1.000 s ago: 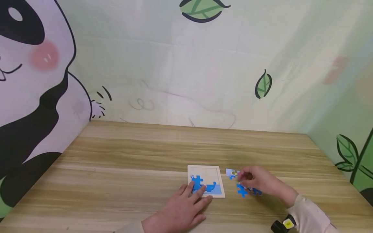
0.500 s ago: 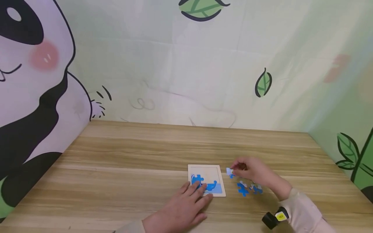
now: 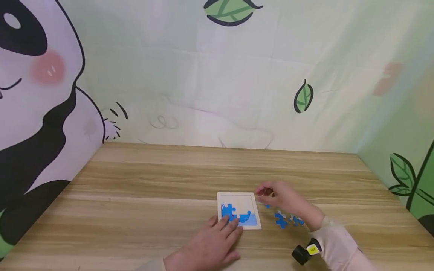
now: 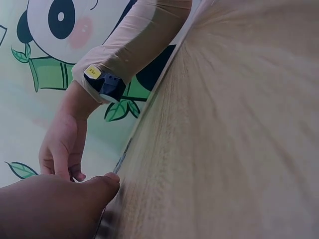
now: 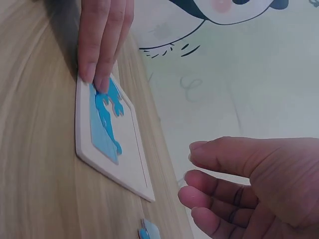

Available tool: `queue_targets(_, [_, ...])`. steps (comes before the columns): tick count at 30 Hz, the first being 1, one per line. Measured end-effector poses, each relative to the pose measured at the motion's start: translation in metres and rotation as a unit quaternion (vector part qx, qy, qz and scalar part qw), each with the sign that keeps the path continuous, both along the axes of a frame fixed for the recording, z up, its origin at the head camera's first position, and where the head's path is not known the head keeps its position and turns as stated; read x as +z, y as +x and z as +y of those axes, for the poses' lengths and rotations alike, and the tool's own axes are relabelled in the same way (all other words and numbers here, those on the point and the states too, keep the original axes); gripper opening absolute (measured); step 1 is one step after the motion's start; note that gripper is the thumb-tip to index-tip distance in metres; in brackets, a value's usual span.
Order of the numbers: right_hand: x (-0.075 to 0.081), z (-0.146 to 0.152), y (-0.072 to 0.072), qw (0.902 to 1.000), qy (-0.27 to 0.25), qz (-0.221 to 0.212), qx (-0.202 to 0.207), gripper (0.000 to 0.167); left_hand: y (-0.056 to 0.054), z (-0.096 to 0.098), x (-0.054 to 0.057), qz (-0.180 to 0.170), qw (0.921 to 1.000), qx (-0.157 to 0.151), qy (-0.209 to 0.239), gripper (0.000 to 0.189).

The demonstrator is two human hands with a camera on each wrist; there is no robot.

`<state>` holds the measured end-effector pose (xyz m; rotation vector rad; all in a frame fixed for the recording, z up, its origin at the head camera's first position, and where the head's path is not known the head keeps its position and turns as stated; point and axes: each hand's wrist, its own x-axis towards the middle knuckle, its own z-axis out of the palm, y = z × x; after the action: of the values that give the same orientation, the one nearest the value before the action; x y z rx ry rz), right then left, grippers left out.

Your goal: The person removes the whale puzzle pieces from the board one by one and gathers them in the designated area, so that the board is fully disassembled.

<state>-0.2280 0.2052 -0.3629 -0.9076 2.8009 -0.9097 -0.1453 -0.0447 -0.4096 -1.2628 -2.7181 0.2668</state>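
A pale wooden puzzle tray (image 3: 237,197) lies on the table, its lower part filled with blue pieces (image 3: 228,210). My left hand (image 3: 213,241) rests fingertips on the tray's near edge and the pieces, fingers extended. Just above the tray's right edge hovers my right hand (image 3: 283,197), fingers loosely bent. In the right wrist view a gap shows between its thumb (image 5: 219,154) and fingers, with nothing held. Below it, a loose puzzle piece (image 5: 152,229) lies beside the tray, mostly covered by the hand in the head view.
Several loose blue puzzle pieces (image 3: 281,220) lie on the wooden table (image 3: 152,169) right of the tray. A black wrist device (image 3: 301,255) sits on the right sleeve. A wall with panda and leaf drawings (image 3: 203,94) stands behind the table.
My right hand has moved left from over the loose pieces to the tray's right edge, uncovering the pieces lower right. My left hand stays on the tray.
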Motion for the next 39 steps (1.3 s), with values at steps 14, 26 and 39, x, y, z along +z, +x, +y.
queue_targets(14, [-0.009, -0.032, -0.005, 0.9994, -0.001, -0.007, 0.034, 0.019, 0.001, 0.001, 0.0, -0.011, 0.9999, -0.003, 0.007, 0.063])
queue_targets(26, [-0.022, -0.058, -0.006, 0.9981, 0.022, -0.008, 0.057, 0.022, -0.003, -0.002, -0.004, -0.044, 0.9983, -0.012, 0.036, 0.063])
queue_targets(39, [-0.024, -0.072, -0.005, 0.9985, 0.041, -0.03, 0.022, 0.011, -0.001, -0.003, -0.005, 0.006, 0.9984, -0.027, 0.05, 0.06])
